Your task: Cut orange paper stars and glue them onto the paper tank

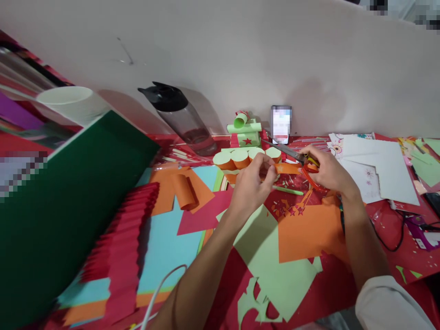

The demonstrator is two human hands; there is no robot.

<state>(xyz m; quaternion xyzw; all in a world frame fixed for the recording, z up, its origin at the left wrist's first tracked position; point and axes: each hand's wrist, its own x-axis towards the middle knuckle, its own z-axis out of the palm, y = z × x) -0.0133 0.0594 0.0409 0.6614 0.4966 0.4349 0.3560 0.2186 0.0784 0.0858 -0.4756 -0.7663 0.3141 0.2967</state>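
Note:
My left hand [252, 185] pinches one end of a narrow orange paper strip [288, 168], fingertips pressed together. My right hand [328, 172] is closed around scissors [287, 150], whose dark blades point left, above the strip. Their red-orange handle hangs below my fingers, and the strip's right end reaches that hand. Just behind my left hand stands a green and orange scalloped paper piece [225, 161], partly hidden. A stacked green paper model with a red star [248, 141] rises behind it. Below the strip lies a light green pen-like stick [289, 190].
Orange [309, 233] and pale green paper sheets [263, 243] lie in front, with small scraps [292, 208] around. On the left are a pleated red paper [123, 256], a dark green board [75, 201] and a bottle [185, 121]. A phone [281, 124] leans on the wall.

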